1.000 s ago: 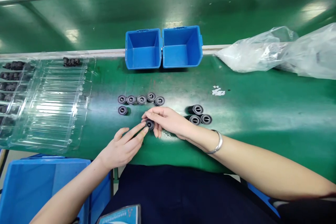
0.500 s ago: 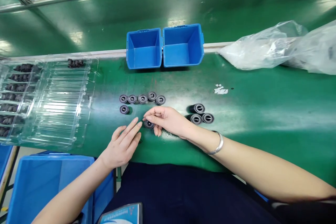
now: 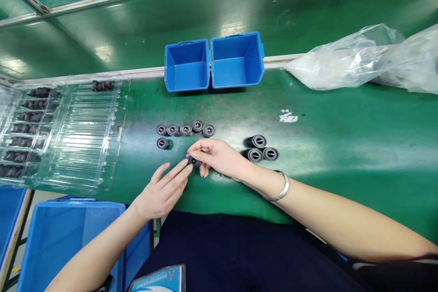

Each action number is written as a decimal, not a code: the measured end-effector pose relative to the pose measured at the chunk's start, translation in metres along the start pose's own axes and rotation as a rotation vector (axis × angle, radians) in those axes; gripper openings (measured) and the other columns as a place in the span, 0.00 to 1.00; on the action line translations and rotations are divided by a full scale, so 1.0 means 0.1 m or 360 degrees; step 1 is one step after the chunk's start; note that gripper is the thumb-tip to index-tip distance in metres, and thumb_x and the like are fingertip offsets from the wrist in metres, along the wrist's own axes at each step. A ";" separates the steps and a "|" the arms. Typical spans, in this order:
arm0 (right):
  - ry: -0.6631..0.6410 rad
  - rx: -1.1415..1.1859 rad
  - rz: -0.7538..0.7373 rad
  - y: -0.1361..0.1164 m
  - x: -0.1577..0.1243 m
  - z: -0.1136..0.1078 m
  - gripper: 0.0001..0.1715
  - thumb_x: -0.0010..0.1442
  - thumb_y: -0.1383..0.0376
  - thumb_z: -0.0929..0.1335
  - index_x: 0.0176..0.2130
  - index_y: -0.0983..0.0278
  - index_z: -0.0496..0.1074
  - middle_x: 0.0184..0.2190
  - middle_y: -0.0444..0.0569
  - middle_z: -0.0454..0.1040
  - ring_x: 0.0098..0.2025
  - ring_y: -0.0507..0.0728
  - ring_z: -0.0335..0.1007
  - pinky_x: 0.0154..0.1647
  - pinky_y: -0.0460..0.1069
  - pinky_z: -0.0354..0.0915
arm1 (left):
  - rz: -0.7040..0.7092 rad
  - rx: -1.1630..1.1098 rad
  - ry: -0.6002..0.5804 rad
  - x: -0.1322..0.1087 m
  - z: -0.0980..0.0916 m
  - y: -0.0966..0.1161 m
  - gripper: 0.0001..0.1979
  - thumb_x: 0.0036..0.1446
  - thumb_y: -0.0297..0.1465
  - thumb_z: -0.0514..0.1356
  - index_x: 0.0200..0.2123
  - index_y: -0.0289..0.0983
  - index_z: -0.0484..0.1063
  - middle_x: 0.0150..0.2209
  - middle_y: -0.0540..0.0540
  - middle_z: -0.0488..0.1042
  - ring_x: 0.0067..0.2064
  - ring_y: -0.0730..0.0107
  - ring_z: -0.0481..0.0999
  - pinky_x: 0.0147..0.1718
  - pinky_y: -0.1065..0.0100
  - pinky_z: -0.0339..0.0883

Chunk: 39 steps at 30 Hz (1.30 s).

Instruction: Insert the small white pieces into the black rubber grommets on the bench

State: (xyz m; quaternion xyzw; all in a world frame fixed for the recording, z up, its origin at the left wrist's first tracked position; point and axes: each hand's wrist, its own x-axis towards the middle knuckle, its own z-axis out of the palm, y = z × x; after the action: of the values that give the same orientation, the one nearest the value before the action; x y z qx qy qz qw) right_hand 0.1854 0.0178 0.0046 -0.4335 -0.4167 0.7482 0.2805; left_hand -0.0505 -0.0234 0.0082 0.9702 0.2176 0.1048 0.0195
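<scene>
A black cylindrical part (image 3: 194,161) with a round, ringed top is held between the thumb and fingers of my right hand (image 3: 214,155). My left hand (image 3: 164,194) has its fingers stretched out, and their tips reach the near left side of that part. Just beyond my hands, several similar black cylinders (image 3: 185,129) stand in a row, with a single one (image 3: 162,143) in front of the row's left end. To the right of my right hand, three more black cylinders (image 3: 255,155) form a tight group.
Two blue bins (image 3: 187,87) sit at the table's back edge. Clear plastic trays (image 3: 85,146), with black parts in some slots, cover the left side. White scraps (image 3: 288,117) and clear plastic bags (image 3: 335,68) lie to the right. A blue crate (image 3: 68,237) stands below the table at left.
My left hand has moved slightly right, bringing its fingertips up to the black cylinder. My right hand stays almost still with its hold. The view has shifted a little.
</scene>
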 end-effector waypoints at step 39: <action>0.0408 -0.1296 -0.0993 0.09 -0.88 -0.10 0.15 0.69 0.71 0.61 0.53 0.61 0.67 0.54 0.55 0.69 0.55 0.58 0.69 0.56 0.54 0.69 | -0.0350 0.0334 0.0117 -0.01 -0.07 -0.21 0.11 0.62 0.19 0.56 0.45 0.34 0.72 0.61 0.36 0.69 0.64 0.56 0.66 0.64 0.55 0.51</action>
State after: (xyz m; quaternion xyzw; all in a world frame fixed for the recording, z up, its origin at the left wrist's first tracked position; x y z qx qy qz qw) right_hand 0.2350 -0.0514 0.0304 -0.4507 -0.7451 0.3477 0.3475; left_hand -0.0616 -0.0050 0.0131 0.9328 0.3327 0.1142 -0.0786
